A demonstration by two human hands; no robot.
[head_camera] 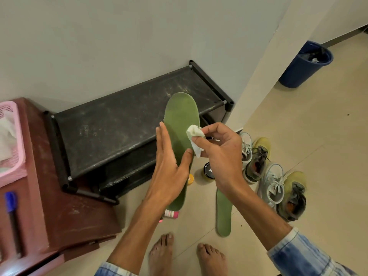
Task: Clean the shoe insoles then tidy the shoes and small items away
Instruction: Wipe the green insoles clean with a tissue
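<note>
Green insole (180, 116) tight in left hand (169, 170) grip; white wipe (194, 134) against it, in right hand (223, 156) pinch.

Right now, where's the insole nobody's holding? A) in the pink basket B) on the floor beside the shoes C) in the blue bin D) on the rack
B: the loose insole lies flat on the floor beside the shoes; the left hand holds the other insole, the right hand a tissue.

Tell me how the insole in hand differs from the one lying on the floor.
The held insole is raised in the left hand, the right hand holding a wipe at it; the floor insole lies flat on the tiles, untouched. Both are green.
</note>
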